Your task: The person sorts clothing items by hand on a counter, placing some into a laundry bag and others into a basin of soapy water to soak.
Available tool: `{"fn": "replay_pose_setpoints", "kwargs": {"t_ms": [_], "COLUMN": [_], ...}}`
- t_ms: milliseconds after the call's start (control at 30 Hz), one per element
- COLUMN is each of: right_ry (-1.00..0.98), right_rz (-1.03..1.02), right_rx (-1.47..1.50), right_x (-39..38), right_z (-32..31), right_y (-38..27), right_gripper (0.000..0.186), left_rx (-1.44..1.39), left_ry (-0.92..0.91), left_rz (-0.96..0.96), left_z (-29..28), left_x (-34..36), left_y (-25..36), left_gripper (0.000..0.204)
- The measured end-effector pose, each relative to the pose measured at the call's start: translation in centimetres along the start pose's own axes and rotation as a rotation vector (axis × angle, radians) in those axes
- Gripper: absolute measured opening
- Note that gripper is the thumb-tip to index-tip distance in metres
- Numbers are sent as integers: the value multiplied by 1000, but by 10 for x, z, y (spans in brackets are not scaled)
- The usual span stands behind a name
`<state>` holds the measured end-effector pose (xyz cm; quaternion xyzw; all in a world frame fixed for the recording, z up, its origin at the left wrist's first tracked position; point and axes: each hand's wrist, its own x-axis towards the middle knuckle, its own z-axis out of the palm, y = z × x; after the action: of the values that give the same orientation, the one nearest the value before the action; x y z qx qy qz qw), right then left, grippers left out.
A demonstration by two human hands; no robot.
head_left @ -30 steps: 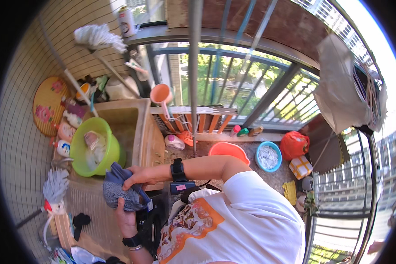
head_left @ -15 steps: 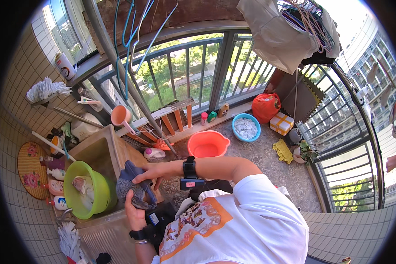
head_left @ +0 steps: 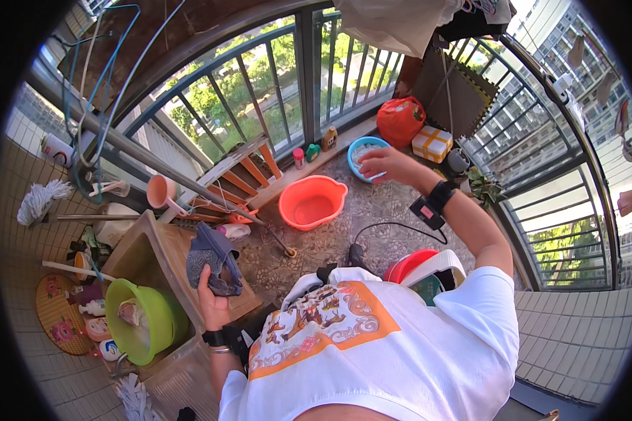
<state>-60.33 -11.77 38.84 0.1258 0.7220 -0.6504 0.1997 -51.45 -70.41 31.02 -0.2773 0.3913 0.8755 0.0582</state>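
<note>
In my left hand [head_left: 215, 306] is a bunched grey-blue cloth piece [head_left: 214, 261], with a textured grey part and a smoother blue edge; its exact kind is not clear. The hand grips it from below, near the front edge of the stone sink [head_left: 137, 242]. My right hand [head_left: 393, 165] is stretched out to the far right, holding nothing, with its fingers apart. In the picture it overlaps the blue basin [head_left: 352, 156] with pale cloth in it; I cannot tell whether it touches. A red-orange basin [head_left: 309, 203] stands on the floor between my hands.
A green tub [head_left: 154, 323] with cloth in it stands in the sink. Close to my body is a red bucket [head_left: 409, 265]. Bottles [head_left: 312, 152], an orange bag [head_left: 400, 121] and a yellow-white box [head_left: 432, 144] line the railing. A metal pole [head_left: 211, 193] slants across the left.
My right hand has let go of the grey-blue cloth and swung far right toward the blue basin. My left hand keeps hold of the cloth. The view has shifted, and the red bucket now shows.
</note>
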Motion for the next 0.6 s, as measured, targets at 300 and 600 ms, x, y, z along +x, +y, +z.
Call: {"fn": "replay_pose_setpoints", "kwargs": {"t_ms": [300, 600], "right_ry": [469, 754], "right_rz": [-134, -470], "right_rx": [197, -38], "right_x": [6, 22], "right_z": [-345, -572], "right_y": [-8, -178], "right_gripper": [23, 21], "left_rx": [61, -29], "left_ry": [-40, -151], "left_rz": [6, -19], "left_z": [191, 362], "left_x": [78, 124], "left_y": [-115, -134], "left_gripper": [43, 43]}}
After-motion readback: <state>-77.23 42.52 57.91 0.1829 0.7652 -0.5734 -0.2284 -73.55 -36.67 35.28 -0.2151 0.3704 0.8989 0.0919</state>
